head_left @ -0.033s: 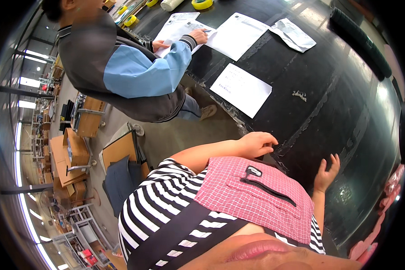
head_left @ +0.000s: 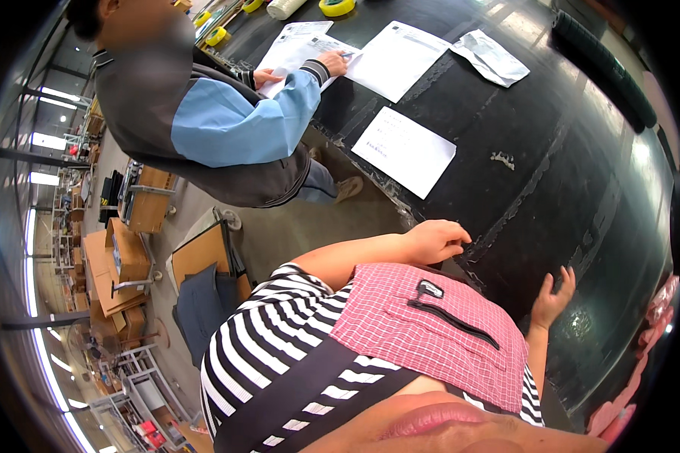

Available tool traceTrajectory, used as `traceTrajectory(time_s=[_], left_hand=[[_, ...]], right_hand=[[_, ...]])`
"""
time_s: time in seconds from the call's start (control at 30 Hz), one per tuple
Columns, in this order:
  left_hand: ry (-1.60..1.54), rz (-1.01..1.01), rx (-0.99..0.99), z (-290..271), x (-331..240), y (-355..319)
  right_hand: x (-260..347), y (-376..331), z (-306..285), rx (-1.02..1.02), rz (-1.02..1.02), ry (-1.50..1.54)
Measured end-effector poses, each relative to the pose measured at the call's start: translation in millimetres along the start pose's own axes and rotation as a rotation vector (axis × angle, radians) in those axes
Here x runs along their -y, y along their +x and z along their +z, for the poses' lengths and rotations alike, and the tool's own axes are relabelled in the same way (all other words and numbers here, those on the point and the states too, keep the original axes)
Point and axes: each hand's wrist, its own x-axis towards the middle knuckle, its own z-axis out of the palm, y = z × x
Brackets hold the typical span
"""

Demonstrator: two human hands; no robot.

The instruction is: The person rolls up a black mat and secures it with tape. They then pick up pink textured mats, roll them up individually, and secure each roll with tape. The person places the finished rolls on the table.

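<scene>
Yellow tape roll [head_left: 336, 10] near white roll [head_left: 284, 8]

Strip lights [head_left: 49, 141] glow coolly at left in a bright interior, while pale glare washes a glossy black table [head_left: 506, 204] near its far edge and glints along its right edge. A sheet of paper [head_left: 404, 151] beside the table's left edge shines almost white, its writing indistinct. Fisheye distortion bends straight lines toward a black rim, leaving distant shelving [head_left: 74, 226] small and soft.
</scene>
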Motion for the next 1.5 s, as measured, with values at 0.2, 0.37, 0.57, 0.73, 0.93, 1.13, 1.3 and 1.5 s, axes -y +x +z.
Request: traceTrajectory(time_s=[0.2,0.37,0.57,0.73,0.93,1.13,1.3,1.5], left_hand=[[0.217,0.423,-0.139,31.7,24.8,30.0],[0.238,0.467,-0.134,31.3,31.4,28.7],[0.271,0.458,-0.176,34.7,33.3,32.0],[0.3,0.463,-0.184,36.5,36.3,32.3],[0.295,0.452,-0.127,33.9,37.0,31.8],[0.292,0.44,-0.116,29.6,34.6,32.5],[0.288,0.444,-0.147,31.1,33.6,32.0],[0.299,0.448,-0.156,30.1,31.5,32.8]], right_hand=[[-123.7,-71.5,-73.6,-0.03,0.35,-0.576],[-132.8,-95.0,-72.5,0.022,0.471,-0.709],[-127.7,-93.6,-71.7,0.055,0.495,-0.739],[-129.5,-90.6,-73.4,0.102,0.495,-0.781],[-124.6,-90.8,-71.4,0.105,0.539,-0.826],[-127.7,-91.3,-71.4,0.096,0.527,-0.821],[-122.6,-89.9,-70.9,0.083,0.502,-0.797],[-122.3,-90.2,-70.6,0.09,0.51,-0.807]])
